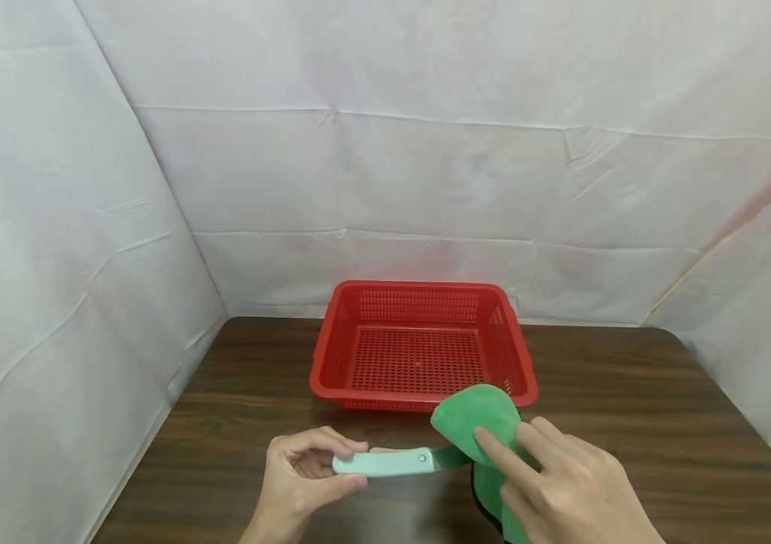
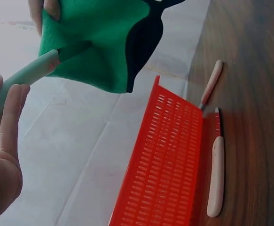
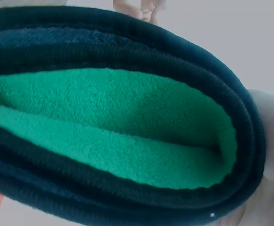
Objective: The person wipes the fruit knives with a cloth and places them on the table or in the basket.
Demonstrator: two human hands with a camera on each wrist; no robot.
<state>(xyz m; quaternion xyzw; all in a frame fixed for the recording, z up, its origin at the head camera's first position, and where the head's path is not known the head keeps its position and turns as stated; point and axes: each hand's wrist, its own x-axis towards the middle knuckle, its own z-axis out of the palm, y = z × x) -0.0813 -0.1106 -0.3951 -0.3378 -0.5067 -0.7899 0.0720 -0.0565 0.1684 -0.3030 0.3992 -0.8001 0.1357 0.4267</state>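
Note:
My left hand (image 1: 306,472) pinches the mint-green handle of a knife (image 1: 392,463) between thumb and fingers, with the blade pointing right. My right hand (image 1: 568,483) grips a folded green cloth (image 1: 476,419) with dark edging, its index finger lying along the cloth. The cloth laps over the outer part of the blade, so the tip is hidden in the head view. In the left wrist view, the blade lies against the green cloth (image 2: 99,61). Folds of the cloth (image 3: 127,99) fill most of the right wrist view.
Just beyond the hands, a red plastic basket (image 1: 320,378) with perforated sides stands on the dark wood table (image 1: 222,423). Two knives with pale pink handles, one nearer (image 2: 216,179) and one farther (image 2: 213,82), lie beside it. White sheeting (image 1: 426,174) hangs behind and at both sides.

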